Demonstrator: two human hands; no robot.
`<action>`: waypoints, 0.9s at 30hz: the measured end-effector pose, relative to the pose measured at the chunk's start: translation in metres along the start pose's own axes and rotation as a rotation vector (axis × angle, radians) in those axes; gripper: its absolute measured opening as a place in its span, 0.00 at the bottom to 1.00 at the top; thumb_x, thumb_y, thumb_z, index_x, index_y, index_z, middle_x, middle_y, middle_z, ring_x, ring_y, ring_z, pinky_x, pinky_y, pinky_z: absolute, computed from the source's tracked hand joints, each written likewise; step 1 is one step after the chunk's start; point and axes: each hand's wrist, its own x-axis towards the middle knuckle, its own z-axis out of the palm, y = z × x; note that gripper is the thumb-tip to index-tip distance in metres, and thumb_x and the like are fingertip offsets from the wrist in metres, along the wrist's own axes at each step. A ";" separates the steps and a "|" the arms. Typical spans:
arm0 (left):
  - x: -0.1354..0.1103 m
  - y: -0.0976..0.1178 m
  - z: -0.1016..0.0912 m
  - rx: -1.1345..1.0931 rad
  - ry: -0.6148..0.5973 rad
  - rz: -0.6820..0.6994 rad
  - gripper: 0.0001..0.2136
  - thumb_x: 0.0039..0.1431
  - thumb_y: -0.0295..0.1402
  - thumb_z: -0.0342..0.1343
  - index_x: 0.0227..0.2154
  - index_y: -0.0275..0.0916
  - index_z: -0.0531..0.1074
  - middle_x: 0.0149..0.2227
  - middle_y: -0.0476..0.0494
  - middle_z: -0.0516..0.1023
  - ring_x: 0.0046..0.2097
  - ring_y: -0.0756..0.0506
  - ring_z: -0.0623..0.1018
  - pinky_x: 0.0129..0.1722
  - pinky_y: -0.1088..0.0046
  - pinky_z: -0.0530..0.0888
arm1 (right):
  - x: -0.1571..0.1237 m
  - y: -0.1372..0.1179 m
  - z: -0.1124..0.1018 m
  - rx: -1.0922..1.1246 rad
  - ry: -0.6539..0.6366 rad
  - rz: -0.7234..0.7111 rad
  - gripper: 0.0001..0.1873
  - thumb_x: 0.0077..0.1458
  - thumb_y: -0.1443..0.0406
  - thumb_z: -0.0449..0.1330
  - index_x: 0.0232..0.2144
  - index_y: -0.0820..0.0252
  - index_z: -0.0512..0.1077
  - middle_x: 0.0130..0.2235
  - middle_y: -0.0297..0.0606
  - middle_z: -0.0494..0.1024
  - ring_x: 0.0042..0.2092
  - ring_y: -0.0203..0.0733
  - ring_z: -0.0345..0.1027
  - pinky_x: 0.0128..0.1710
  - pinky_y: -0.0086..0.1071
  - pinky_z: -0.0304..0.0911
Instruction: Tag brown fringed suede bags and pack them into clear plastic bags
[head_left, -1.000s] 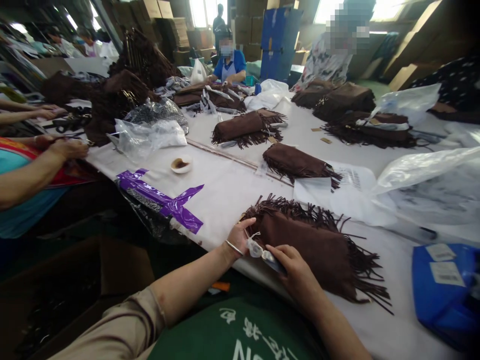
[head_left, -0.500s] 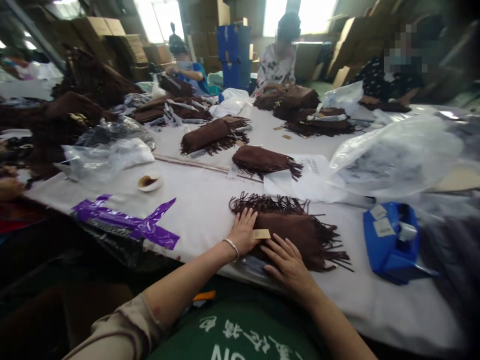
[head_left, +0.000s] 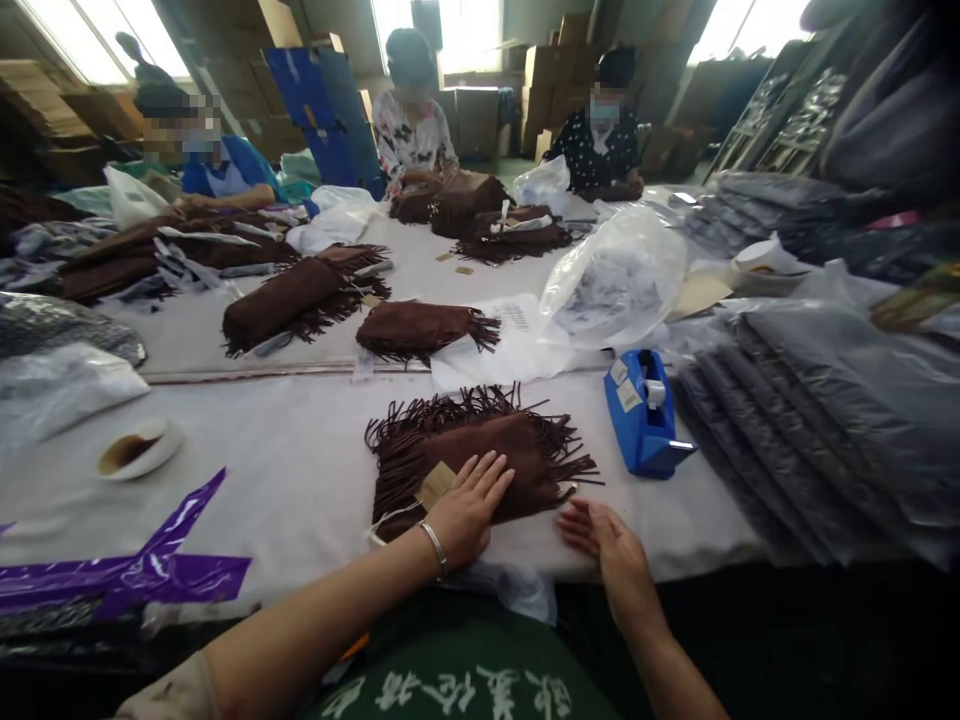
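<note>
A brown suede fringed bag [head_left: 480, 445] lies flat on the white table [head_left: 300, 470] in front of me, with a tan cardboard tag [head_left: 436, 484] on its near left part. My left hand [head_left: 466, 508], with a bracelet at the wrist, lies flat and open on the bag beside the tag. My right hand [head_left: 607, 540] rests open on the table just off the bag's near right corner, its fingertips by the fringe. A clear plastic bag [head_left: 510, 585] hangs over the table edge between my arms.
A blue tape dispenser [head_left: 643, 412] stands right of the bag, with stacked grey packed bags [head_left: 810, 420] beyond it. More fringed bags [head_left: 420, 328], a filled clear sack [head_left: 615, 275], a small dish [head_left: 139, 448] and purple tape [head_left: 127, 570] lie around. Several people work at the far side.
My view swung right. My right hand slid off the bag onto the table. My left hand stayed flat on the bag, the tag now at its left.
</note>
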 end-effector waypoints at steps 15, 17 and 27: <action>-0.003 0.008 -0.010 -0.052 0.174 0.209 0.32 0.50 0.19 0.46 0.61 0.34 0.52 0.63 0.38 0.56 0.66 0.43 0.50 0.64 0.54 0.58 | 0.036 -0.021 0.034 0.910 -0.529 0.311 0.37 0.57 0.41 0.41 0.55 0.59 0.63 0.56 0.44 0.69 0.58 0.48 0.59 0.60 0.49 0.53; -0.004 0.012 -0.007 -0.044 0.157 0.219 0.32 0.49 0.19 0.45 0.61 0.34 0.52 0.63 0.38 0.57 0.66 0.43 0.51 0.64 0.54 0.58 | 0.052 -0.021 0.032 0.927 -0.459 0.267 0.39 0.55 0.39 0.41 0.54 0.59 0.64 0.55 0.44 0.70 0.58 0.50 0.59 0.59 0.51 0.54; -0.006 0.015 0.018 -0.030 0.158 0.327 0.26 0.55 0.23 0.46 0.59 0.33 0.56 0.60 0.38 0.62 0.64 0.41 0.56 0.62 0.55 0.60 | 0.073 -0.034 0.042 0.130 -0.330 -0.248 0.32 0.57 0.44 0.48 0.57 0.54 0.62 0.61 0.35 0.62 0.64 0.43 0.49 0.65 0.44 0.40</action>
